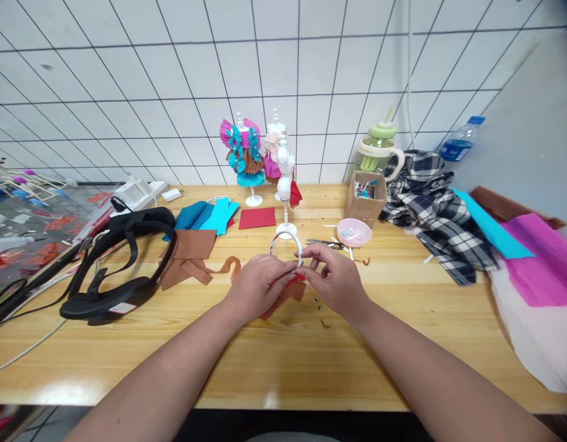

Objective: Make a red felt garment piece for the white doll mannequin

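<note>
Between the two hands, at bench (403,344) centre, sat a white tape roll (286,244). Left hand (260,283) and right hand (335,279) both pinched its near rim, fingers closed. Brown paper (288,293) lay mostly hidden under the left hand; a red scrap at the fingertips was hard to make out.

Three small mannequins (283,178) stand at the back of the table (403,344), along with two bottles (458,144), one cardboard box (364,202) and one pink dish (354,232). One pair of scissors (324,244) lies there, and one black headset (122,264).
</note>
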A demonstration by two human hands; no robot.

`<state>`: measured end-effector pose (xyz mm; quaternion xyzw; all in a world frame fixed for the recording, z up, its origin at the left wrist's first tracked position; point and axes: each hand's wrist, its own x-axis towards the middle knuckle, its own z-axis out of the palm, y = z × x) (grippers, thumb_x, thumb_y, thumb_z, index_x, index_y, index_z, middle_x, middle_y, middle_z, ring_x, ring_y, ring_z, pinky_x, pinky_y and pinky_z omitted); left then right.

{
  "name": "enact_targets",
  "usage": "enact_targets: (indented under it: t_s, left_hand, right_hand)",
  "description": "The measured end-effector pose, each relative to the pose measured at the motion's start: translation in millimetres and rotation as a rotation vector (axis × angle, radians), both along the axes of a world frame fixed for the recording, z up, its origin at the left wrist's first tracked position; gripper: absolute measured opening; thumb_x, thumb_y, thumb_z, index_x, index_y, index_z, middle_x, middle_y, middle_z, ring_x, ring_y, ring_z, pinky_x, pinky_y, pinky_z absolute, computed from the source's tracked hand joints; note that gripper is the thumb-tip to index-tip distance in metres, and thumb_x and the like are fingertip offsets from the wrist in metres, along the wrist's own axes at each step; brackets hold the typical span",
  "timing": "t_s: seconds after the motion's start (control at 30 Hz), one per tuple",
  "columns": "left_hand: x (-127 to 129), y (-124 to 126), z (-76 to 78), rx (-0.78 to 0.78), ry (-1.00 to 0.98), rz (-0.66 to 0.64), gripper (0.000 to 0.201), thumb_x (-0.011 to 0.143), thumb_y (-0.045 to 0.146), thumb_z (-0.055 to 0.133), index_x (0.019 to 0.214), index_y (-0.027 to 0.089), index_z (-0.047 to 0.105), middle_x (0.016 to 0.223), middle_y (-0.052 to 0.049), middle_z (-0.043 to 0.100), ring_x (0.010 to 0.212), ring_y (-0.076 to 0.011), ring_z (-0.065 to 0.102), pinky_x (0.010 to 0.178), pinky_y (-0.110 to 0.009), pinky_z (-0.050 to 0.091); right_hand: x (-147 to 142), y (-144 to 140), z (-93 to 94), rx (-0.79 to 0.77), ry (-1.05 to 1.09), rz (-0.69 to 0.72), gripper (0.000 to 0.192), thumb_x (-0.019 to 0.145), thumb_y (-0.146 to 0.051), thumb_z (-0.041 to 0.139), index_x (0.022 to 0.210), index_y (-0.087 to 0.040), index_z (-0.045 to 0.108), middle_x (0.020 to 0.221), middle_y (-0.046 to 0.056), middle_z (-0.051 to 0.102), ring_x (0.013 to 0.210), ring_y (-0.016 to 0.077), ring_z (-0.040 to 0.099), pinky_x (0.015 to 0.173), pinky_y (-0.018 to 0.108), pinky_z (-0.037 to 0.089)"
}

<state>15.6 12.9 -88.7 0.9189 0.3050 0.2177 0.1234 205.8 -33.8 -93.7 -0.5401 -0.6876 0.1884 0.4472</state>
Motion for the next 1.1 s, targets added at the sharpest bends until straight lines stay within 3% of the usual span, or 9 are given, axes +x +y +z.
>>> enact_targets:
  t_s: [0.13,0.27,0.47,0.57,0.63,0.83,0.93,1.0,1.1]
  left_hand:
    - [0.8,-0.8,1.8,0.021,0.045,-0.008,0.029,0.097,0.03,0.041,0.108,0.022,0.067,0.078,-0.004,0.069,0.075,-0.0185,0.06,0.074,-0.032,0.042]
    - [1.6,-3.8,4.8,-0.026,0.008,0.014,0.027,0.097,0.03,0.044,0.107,0.022,0.068,0.081,-0.003,0.071,0.074,-0.0171,0.06,0.071,-0.03,0.041]
    - [2.3,-6.7,6.5,-0.115,-0.061,0.049,0.025,0.094,0.031,0.049,0.104,0.024,0.07,0.08,-0.001,0.072,0.073,-0.0158,0.061,0.071,-0.028,0.041]
    - [2.9,-7.7,5.0,-0.169,-0.125,0.07,0.025,0.093,0.032,0.051,0.106,0.025,0.07,0.089,-0.001,0.074,0.078,-0.0155,0.064,0.072,-0.027,0.042]
    - [3.5,-8.5,4.5,-0.207,-0.163,0.103,0.023,0.092,0.031,0.052,0.101,0.024,0.072,0.09,-0.001,0.075,0.078,-0.0152,0.065,0.072,-0.026,0.043]
    - [4.7,-8.6,6.1,-0.223,-0.195,0.257,0.017,0.081,0.024,0.054,0.073,0.018,0.068,0.059,0.003,0.063,0.056,-0.0108,0.054,0.055,-0.022,0.037]
    - [3.8,-6.1,5.9,-0.189,-0.22,0.279,0.017,0.079,0.022,0.053,0.069,0.017,0.067,0.056,0.004,0.06,0.054,-0.0097,0.052,0.054,-0.021,0.035]
    - [3.1,-4.9,5.0,-0.156,-0.225,0.254,0.018,0.08,0.022,0.054,0.069,0.017,0.067,0.059,0.003,0.062,0.056,-0.0102,0.053,0.056,-0.022,0.037]
    - [3.1,-5.2,3.2,-0.131,-0.215,0.211,0.018,0.082,0.026,0.056,0.075,0.019,0.071,0.064,0.001,0.067,0.06,-0.0118,0.056,0.059,-0.023,0.039]
  right_hand:
    - [1.3,1.6,-0.3,-0.029,-0.008,0.022,0.011,0.085,-0.029,0.062,0.094,-0.024,0.06,0.089,0.001,0.069,0.073,0.0149,0.062,0.06,0.025,0.046]
    - [3.2,2.4,-0.4,-0.036,-0.044,0.006,0.012,0.084,-0.031,0.064,0.081,-0.022,0.058,0.077,-0.001,0.066,0.07,0.0143,0.06,0.06,0.024,0.044]
    - [2.5,1.2,-0.7,0.03,0.004,-0.048,0.026,0.083,-0.032,0.066,0.108,-0.024,0.061,0.099,0.002,0.069,0.064,0.0116,0.06,0.06,0.024,0.047]
    - [-0.4,-0.5,-2.1,0.075,0.002,-0.017,0.01,0.087,-0.029,0.061,0.094,-0.023,0.067,0.09,0.001,0.071,0.068,0.0124,0.062,0.065,0.024,0.048]
    - [-2.2,-1.4,-3.5,0.079,0.011,0.002,0.01,0.089,-0.028,0.059,0.089,-0.023,0.068,0.085,0.0,0.072,0.072,0.0138,0.064,0.067,0.025,0.049]
    - [-1.9,-0.4,-4.3,0.153,-0.007,0.022,0.011,0.09,-0.021,0.056,0.088,-0.023,0.067,0.085,0.0,0.072,0.079,0.0153,0.065,0.071,0.026,0.049]
    - [-1.3,0.6,-3.1,0.143,-0.024,0.056,0.01,0.089,-0.019,0.056,0.085,-0.021,0.065,0.086,0.002,0.069,0.082,0.0159,0.063,0.069,0.025,0.049]
    - [-1.7,0.9,-3.2,0.103,0.002,0.061,0.011,0.089,-0.02,0.056,0.095,-0.021,0.064,0.092,0.003,0.067,0.076,0.0145,0.062,0.065,0.025,0.049]
    - [-3.0,0.9,-4.5,0.062,0.063,0.036,0.028,0.088,-0.024,0.058,0.116,-0.023,0.06,0.098,0.002,0.067,0.065,0.0114,0.059,0.062,0.025,0.049]
